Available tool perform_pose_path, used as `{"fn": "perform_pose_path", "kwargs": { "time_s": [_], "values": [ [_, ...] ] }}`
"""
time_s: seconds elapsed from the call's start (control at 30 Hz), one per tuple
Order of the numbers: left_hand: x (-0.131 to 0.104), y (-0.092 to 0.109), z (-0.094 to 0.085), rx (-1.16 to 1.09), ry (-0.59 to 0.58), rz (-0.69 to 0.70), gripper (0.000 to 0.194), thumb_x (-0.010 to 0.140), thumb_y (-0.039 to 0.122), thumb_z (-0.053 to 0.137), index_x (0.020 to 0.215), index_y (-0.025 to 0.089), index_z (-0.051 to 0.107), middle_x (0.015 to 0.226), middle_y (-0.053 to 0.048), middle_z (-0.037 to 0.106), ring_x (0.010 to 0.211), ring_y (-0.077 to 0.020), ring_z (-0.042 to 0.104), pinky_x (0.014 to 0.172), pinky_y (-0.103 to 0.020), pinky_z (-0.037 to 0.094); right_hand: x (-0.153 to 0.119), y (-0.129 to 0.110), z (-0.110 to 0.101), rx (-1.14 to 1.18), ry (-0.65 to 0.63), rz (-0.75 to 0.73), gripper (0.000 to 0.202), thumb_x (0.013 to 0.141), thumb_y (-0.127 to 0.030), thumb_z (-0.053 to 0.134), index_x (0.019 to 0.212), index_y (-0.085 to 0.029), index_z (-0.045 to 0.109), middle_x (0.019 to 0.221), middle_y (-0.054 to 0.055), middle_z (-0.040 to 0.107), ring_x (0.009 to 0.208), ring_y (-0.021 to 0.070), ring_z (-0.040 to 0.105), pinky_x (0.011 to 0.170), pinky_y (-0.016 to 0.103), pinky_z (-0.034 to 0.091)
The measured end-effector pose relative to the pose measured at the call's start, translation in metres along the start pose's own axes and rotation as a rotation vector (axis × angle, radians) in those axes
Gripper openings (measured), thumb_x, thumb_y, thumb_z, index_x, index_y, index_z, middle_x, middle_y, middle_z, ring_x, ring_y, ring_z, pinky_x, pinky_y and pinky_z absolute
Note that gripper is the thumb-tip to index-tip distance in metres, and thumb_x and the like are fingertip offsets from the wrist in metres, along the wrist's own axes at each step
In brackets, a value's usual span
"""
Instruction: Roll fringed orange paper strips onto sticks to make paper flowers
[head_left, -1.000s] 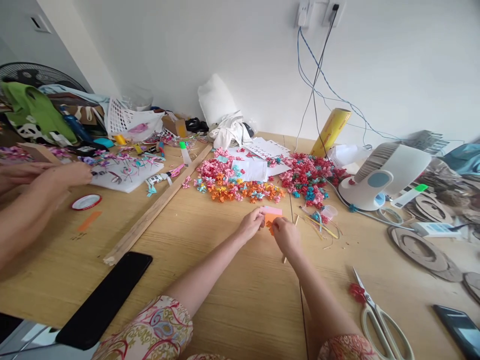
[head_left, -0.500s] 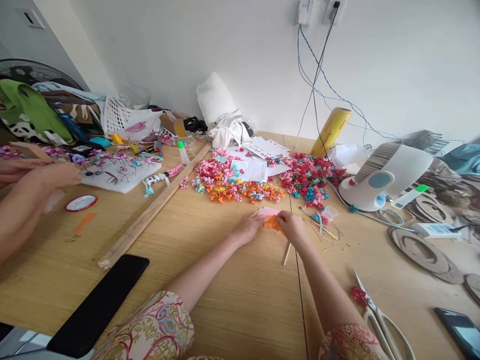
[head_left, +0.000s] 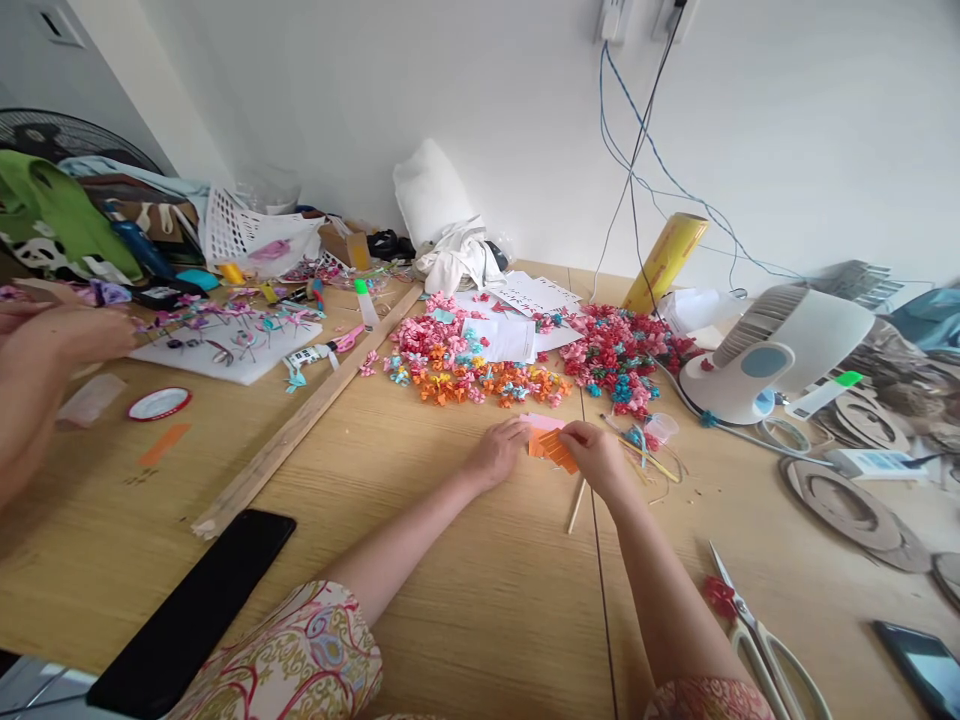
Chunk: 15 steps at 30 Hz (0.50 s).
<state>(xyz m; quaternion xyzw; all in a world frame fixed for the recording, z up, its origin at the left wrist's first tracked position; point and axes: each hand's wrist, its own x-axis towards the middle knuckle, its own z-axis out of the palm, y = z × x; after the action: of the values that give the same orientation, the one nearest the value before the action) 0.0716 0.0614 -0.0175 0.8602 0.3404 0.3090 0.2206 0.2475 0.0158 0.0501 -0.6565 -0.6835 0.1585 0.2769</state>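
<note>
My right hand (head_left: pixel 598 458) pinches an orange paper piece (head_left: pixel 559 452) marked with thin lines or slits. A smaller orange part lies at its left, close to my left hand (head_left: pixel 496 458). The fingers of my left hand are together on the left end of a pink paper piece (head_left: pixel 541 422), which shows behind the orange one. Its thumb is partly hidden. Below the papers, a thin pale stick (head_left: pixel 576 506) lies on the wooden table (head_left: pixel 465 580). Small paper flowers in orange and pink (head_left: pixel 480 382) are heaped just beyond my hands.
Scissors (head_left: pixel 757 625) and a phone (head_left: pixel 919 655) lie at the right, with a small white fan (head_left: pixel 776 345) behind. A wooden bar (head_left: pixel 307 425) crosses the left side near a long black object (head_left: pixel 196 605). Another person's hands (head_left: pixel 60 345) are at far left.
My right hand has shifted slightly right, and more of the orange paper now shows, spread toward the lower right. My left hand stays put. The other person's hands have moved left.
</note>
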Motion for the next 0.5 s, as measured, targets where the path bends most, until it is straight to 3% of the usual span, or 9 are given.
{"fn": "perform_pose_path", "kwargs": {
  "time_s": [0.1, 0.2, 0.3, 0.5],
  "values": [
    [0.002, 0.020, -0.017, -0.199, 0.133, -0.104, 0.025, 0.084, 0.016, 0.037, 0.101, 0.017, 0.055, 0.102, -0.008, 0.058, 0.101, -0.0178, 0.049, 0.091, -0.032, 0.036, -0.007, -0.005, -0.004, 0.202, -0.125, 0.013, 0.021, 0.073, -0.031, 0.044, 0.071, -0.016, 0.059, 0.060, -0.002, 0.054, 0.055, 0.0097, 0.046, 0.049, 0.018, 0.032],
    [-0.001, 0.040, -0.033, -0.402, 0.044, -0.150, 0.029, 0.087, 0.029, 0.032, 0.096, 0.015, 0.056, 0.088, -0.005, 0.061, 0.082, -0.0145, 0.055, 0.076, -0.024, 0.042, -0.013, -0.010, -0.001, 0.328, -0.205, 0.002, 0.020, 0.071, -0.032, 0.046, 0.068, -0.015, 0.056, 0.057, -0.003, 0.049, 0.052, 0.0082, 0.042, 0.048, 0.018, 0.031],
    [-0.005, 0.053, -0.039, -0.402, 0.030, -0.212, 0.027, 0.083, 0.035, 0.040, 0.088, 0.014, 0.057, 0.077, -0.002, 0.060, 0.070, -0.0119, 0.053, 0.066, -0.020, 0.041, -0.016, -0.015, 0.005, 0.385, -0.222, -0.031, 0.015, 0.069, -0.030, 0.048, 0.068, -0.016, 0.053, 0.057, -0.004, 0.047, 0.052, 0.0072, 0.040, 0.048, 0.018, 0.031],
    [-0.018, 0.057, -0.035, -0.368, 0.010, -0.241, 0.019, 0.079, 0.029, 0.047, 0.080, 0.014, 0.059, 0.070, 0.001, 0.057, 0.064, -0.0103, 0.049, 0.060, -0.018, 0.037, -0.023, -0.018, 0.017, 0.403, -0.234, -0.053, 0.014, 0.068, -0.029, 0.053, 0.073, -0.016, 0.051, 0.058, -0.006, 0.046, 0.052, 0.0065, 0.039, 0.048, 0.017, 0.031]
  ]
}}
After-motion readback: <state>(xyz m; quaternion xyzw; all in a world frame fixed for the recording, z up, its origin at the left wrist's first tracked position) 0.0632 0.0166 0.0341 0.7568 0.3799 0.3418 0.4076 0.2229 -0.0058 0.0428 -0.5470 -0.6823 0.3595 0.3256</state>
